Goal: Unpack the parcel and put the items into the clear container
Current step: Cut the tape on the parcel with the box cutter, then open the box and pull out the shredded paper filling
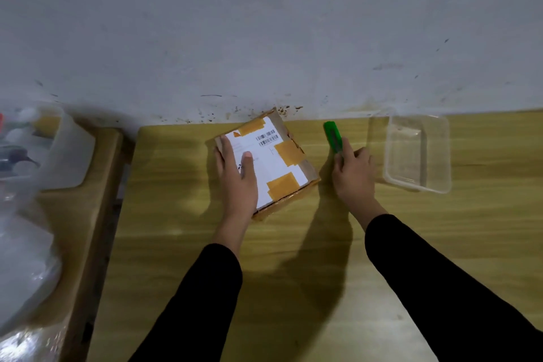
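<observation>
Your left hand (238, 176) lies flat-fingered on one parcel (279, 156); your right hand (354, 173) grips one cutter (332, 136); one container (417, 185) sits at three o'clock.

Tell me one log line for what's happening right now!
left hand: rests on box | right hand: holds green cutter | box: taped shut | clear container: empty

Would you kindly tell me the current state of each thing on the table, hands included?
Parcel: shut, taped, label up, lying flat on the table.
Left hand: rests flat on the parcel, fingers straight.
Right hand: grips the green cutter.
Green cutter: held by its near end, pointing away from the person; blade too small to tell.
Clear container: upright, no lid on, empty.
</observation>
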Available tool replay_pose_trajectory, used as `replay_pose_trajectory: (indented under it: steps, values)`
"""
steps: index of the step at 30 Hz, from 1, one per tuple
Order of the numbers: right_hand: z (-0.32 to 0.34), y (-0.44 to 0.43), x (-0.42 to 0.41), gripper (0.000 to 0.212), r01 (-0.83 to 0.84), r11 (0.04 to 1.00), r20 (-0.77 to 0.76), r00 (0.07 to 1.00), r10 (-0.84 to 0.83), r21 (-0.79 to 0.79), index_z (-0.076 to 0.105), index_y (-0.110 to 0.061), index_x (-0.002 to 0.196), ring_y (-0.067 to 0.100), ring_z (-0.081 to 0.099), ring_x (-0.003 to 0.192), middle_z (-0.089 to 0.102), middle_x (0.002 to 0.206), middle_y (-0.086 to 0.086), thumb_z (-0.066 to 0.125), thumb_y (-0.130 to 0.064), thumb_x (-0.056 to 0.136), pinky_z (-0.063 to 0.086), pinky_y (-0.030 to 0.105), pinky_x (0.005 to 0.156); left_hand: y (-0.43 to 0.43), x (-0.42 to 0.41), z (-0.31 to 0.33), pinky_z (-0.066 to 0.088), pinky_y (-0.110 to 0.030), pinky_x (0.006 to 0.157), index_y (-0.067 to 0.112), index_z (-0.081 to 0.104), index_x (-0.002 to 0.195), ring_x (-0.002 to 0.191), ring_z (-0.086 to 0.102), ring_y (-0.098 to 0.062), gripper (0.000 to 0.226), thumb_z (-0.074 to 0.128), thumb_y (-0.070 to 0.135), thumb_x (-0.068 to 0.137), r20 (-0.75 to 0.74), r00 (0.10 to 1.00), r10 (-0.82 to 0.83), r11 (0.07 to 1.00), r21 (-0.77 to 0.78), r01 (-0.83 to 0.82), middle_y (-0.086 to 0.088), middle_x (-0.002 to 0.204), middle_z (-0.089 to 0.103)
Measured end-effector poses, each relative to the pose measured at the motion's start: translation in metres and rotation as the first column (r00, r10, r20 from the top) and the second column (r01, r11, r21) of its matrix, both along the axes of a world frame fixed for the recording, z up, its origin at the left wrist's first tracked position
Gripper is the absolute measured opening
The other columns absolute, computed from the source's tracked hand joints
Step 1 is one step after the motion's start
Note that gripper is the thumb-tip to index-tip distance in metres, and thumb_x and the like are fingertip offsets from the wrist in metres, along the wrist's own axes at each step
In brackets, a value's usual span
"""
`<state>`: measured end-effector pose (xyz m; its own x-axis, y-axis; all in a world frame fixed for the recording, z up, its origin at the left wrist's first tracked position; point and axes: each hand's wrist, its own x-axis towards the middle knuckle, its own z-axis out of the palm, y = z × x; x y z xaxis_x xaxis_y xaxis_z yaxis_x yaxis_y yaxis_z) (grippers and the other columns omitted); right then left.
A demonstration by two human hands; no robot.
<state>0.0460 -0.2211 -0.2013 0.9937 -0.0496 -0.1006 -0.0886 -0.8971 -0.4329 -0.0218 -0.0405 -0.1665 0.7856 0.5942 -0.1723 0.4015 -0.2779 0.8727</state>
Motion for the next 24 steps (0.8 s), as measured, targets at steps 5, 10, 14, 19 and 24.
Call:
replay_pose_trajectory:
  steps: [5, 10, 14, 19, 24]
  values:
    - [0.001, 0.001, 0.017, 0.042, -0.005, 0.995, 0.001, 1.0, 0.005, -0.097, 0.038, -0.018, 0.137, 0.039, 0.04, 0.11, 0.046, 0.116, 0.024, 0.038, -0.027, 0.096, 0.038, 0.046, 0.089, 0.014, 0.004, 0.003, 0.039, -0.023, 0.099, 0.031, 0.007, 0.149, 0.14, 0.025, -0.016, 0.058, 0.037, 0.034, 0.099, -0.035, 0.993, -0.115, 0.991, 0.063, 0.117, 0.004, 0.158, 0.004]
    - [-0.003, 0.005, 0.022, 0.041, 0.033, 0.999, -0.002, 0.999, -0.033, -0.043, 0.042, -0.016, 0.134, 0.039, 0.04, 0.109, 0.045, 0.117, 0.025, 0.041, -0.026, 0.094, 0.038, 0.045, 0.09, 0.02, 0.01, 0.003, 0.022, -0.004, 0.091, 0.027, 0.007, 0.15, 0.142, 0.014, -0.01, 0.06, 0.038, 0.031, 0.099, -0.045, 0.984, -0.173, 0.983, 0.06, 0.176, 0.006, 0.158, 0.005]
    - [0.005, 0.008, 0.016, 0.041, 0.068, 0.997, 0.056, 0.996, -0.069, 0.027, 0.042, -0.011, 0.132, 0.037, 0.039, 0.109, 0.041, 0.118, 0.023, 0.044, -0.022, 0.093, 0.037, 0.044, 0.092, 0.023, 0.013, -0.002, 0.018, 0.005, 0.089, 0.024, 0.009, 0.15, 0.141, 0.016, -0.011, 0.06, 0.041, 0.028, 0.099, -0.033, 0.984, -0.176, 0.984, 0.022, 0.176, 0.003, 0.158, 0.008]
    - [0.035, 0.029, 0.019, 0.03, -0.187, 0.918, 0.201, 0.972, 0.121, 0.351, 0.054, -0.004, 0.122, 0.015, 0.045, 0.091, 0.048, 0.111, 0.015, 0.046, -0.012, 0.094, 0.035, 0.015, 0.081, 0.02, 0.004, -0.005, 0.055, -0.026, 0.081, 0.029, 0.021, 0.148, 0.108, 0.058, -0.008, 0.055, 0.044, 0.024, 0.098, 0.097, 0.995, -0.037, 0.976, -0.212, 0.057, 0.008, 0.13, 0.052]
    - [0.046, 0.058, 0.039, 0.038, -0.239, 0.801, -0.054, 0.946, 0.32, 0.549, 0.044, -0.012, 0.136, 0.017, 0.043, 0.125, 0.045, 0.139, 0.007, 0.037, -0.013, 0.098, 0.032, 0.019, 0.1, -0.004, -0.036, -0.006, 0.048, -0.011, 0.056, 0.026, 0.031, 0.143, 0.08, 0.058, -0.001, 0.046, 0.042, 0.024, 0.098, 0.119, 0.971, 0.208, 0.949, -0.266, -0.17, 0.006, 0.126, 0.056]
